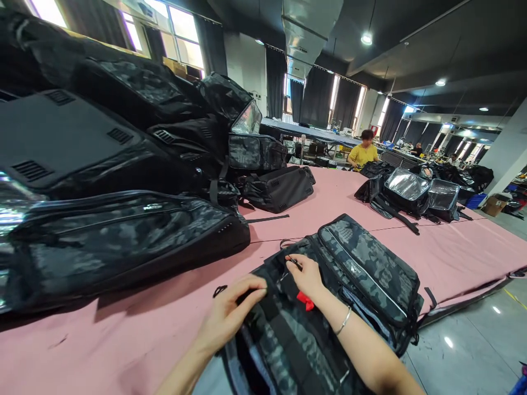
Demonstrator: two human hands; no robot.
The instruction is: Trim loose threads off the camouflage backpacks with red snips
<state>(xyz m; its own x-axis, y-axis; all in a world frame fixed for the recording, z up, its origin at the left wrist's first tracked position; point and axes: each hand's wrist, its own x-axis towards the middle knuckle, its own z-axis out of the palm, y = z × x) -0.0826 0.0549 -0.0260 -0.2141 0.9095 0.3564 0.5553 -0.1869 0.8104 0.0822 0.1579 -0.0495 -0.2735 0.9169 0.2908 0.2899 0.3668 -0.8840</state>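
Observation:
A black and dark camouflage backpack [366, 258] lies opened out on the pink-covered table [173, 329] in front of me. My left hand [236, 304] is at its left part, thumb and index finger pinched together at the fabric edge. My right hand [304, 277] is over the middle of the bag, its fingers closed around a small dark piece [295, 264] whose kind I cannot make out. Beneath the right wrist shows a bit of red material [305, 300]. Blue-grey lining is visible in the open zips on both sides.
A high pile of similar bags [119, 236] stands along the left. More bags with silvery lining [407, 186] lie at the table's far right. A co-worker in a yellow top [364, 153] is behind the table. Grey floor [473, 334] runs along the right edge.

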